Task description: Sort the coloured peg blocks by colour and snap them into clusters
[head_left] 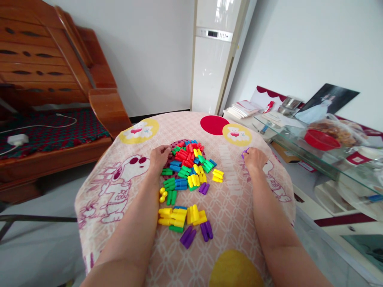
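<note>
My right hand [255, 158] is over the right side of the cloth, its fingers closed on a purple plastic toy block [245, 152] that mostly hides behind them. At the left edge of a heap of plastic blocks, my left hand [160, 158] has its fingers bent together; whatever lies in them is hidden. Red blocks [189, 153] top the heap, with green blocks [184, 172], blue blocks [181, 183] and yellow blocks [194, 181] in front. Nearer to me is a smaller group of yellow blocks [176, 217] beside two purple blocks [188, 236].
A patterned cloth [227, 235] covers the round table. To the right stands a glass-topped cabinet [317, 167] with a red bowl [321, 138], bags and papers. A wooden bench [44, 75] is on the left; a tall white appliance [211, 67] stands behind.
</note>
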A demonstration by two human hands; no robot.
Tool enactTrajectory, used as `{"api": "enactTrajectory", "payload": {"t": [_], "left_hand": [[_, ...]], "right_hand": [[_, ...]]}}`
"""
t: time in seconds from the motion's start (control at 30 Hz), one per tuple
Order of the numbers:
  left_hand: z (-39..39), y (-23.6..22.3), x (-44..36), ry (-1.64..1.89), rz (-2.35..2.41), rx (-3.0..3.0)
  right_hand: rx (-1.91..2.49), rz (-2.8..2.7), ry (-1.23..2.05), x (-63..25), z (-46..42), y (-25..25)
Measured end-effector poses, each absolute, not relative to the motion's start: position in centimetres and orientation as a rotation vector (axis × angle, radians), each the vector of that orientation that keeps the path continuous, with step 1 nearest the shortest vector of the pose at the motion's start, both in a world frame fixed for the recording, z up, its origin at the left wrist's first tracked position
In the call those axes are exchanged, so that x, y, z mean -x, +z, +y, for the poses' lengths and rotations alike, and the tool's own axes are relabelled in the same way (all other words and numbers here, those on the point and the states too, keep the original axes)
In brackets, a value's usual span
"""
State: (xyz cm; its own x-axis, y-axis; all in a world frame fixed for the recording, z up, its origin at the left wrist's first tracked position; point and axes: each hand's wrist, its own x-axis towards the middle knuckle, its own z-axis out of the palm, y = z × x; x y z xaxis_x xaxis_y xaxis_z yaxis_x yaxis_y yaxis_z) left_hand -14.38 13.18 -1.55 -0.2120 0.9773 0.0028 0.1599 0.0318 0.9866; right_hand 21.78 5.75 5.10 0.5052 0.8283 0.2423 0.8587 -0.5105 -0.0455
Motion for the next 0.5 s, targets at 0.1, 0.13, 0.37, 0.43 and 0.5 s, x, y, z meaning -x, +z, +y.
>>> {"api": "enactTrajectory", "payload": {"t": [0.1,0.13,0.37,0.43,0.5], "left_hand": [[13.2,-1.4,14.3,1.273,1.509,-1.230],[13.2,-1.4,14.3,1.271,1.513,-1.236],[13.4,-1.6,14.3,1.273,1.521,-1.255],[13.2,-1.5,14.3,1.273,1.516,-1.245],[13.1,-1.4,14.3,1.271,1.511,-1.239]], "right_hand": [[2.483,-1.483,-0.321,-20.6,5.0,5.8],[2.418,-1.534,-0.294,-19.9,4.6,6.2],[1.872,-2.434,0.321,-12.2,0.0,8.4],[1.861,-2.568,0.333,-10.3,-0.8,8.2],[1.868,-2.631,0.323,-9.1,-1.2,7.8]]}}
